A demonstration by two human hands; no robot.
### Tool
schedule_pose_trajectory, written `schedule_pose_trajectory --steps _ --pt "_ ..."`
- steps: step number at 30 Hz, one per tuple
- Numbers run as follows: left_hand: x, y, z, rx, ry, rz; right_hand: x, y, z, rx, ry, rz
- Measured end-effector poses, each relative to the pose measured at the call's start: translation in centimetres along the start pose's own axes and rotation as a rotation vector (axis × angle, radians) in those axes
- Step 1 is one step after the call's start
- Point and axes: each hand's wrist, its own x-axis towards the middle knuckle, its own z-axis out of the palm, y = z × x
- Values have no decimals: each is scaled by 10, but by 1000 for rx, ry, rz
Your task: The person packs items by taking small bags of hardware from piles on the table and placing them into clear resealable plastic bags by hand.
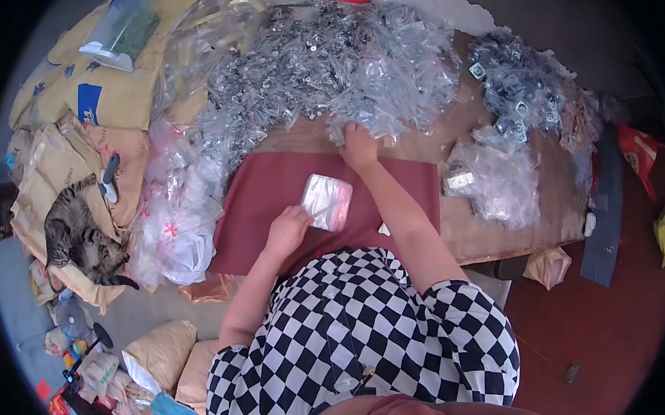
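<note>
A stack of clear zip bags [328,202] with a red stripe along one side lies on the maroon cloth [261,185]. At its lower left edge, my left hand [287,230] has its fingers drawn together on the plastic. My right hand [359,148] reaches past the cloth to the near edge of a big heap of small clear packets [386,79]. Its fingers are bent over a clear packet [336,132] there; the fingertips are partly hidden. Loose metal parts [296,57] show through the middle of the heap.
Clear bags with square metal pieces [519,92] and a flatter bag pile [494,178] lie at right. Crumpled plastic bags [177,214] are left of the cloth. A tabby cat [81,233] rests on brown paper sacks [63,160], near a dark-handled tool [110,176].
</note>
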Motion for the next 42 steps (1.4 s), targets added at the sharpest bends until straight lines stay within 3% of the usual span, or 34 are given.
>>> schedule_pose_trajectory --steps 2,4,5,7,8,10,11,13,16,20,23,25,26,28,29,31,32,34,36,37,39,40,41,42 --pt "-5 2 -3 -26 68 -34 6 1 3 -18 -111 49" --pt "-8 3 -5 -109 92 -313 2 9 -25 298 -217 18" --pt "-10 0 -7 -117 95 -317 -2 20 -31 290 -221 15" --pt "-15 -5 -10 -215 64 -404 -10 48 -42 255 -553 -338" --pt "-16 -7 -11 -224 63 -408 -12 56 -40 248 -561 -336" --pt "-13 -8 -15 -142 53 -337 -12 67 -28 21 -32 -158" --pt "-9 -9 -15 -145 55 -339 -6 72 -24 19 -34 -160" --pt "-2 -9 -19 -65 164 -173 6 66 -28 -23 344 -254" --pt "12 4 -33 -57 199 -193 29 65 -16 -219 250 -155" --pt "15 2 -48 -143 373 -127 37 65 -30 -97 165 -114" --pt "3 0 -55 -372 390 -337 41 97 -20 129 72 -147" --pt "-4 2 -64 -398 370 -440 39 109 -13 695 127 -109" --pt "-7 2 -67 -428 337 -532 37 107 -13 694 116 -116" --pt "-9 -4 -62 -429 397 -533 30 85 -43 1312 58 -8" --pt "-7 -7 -59 -426 454 -520 33 73 -53 1313 54 -13" --pt "-1 -7 -53 -414 525 -444 38 52 -61 1682 -91 135" --pt "0 -8 -51 -403 592 -365 44 41 -55 1683 -96 133" --pt "-3 -10 -52 -403 521 -354 58 6 -44 1146 -301 228" --pt "-10 -10 -56 -373 333 -426 54 -57 -46 1043 -386 4" --pt "-10 -12 -57 -371 338 -427 59 -82 -36 958 -394 -158" --pt "-9 -13 -58 -296 425 -374 75 -133 -22 776 -389 -402" --pt "-9 -9 -56 -493 461 -487 82 -157 -19 678 -379 -486" --pt "-8 -7 -56 -488 465 -489 93 -177 -4 681 -380 -491" --pt "-7 -6 -58 -575 569 -516 104 -193 17 575 -237 -556"
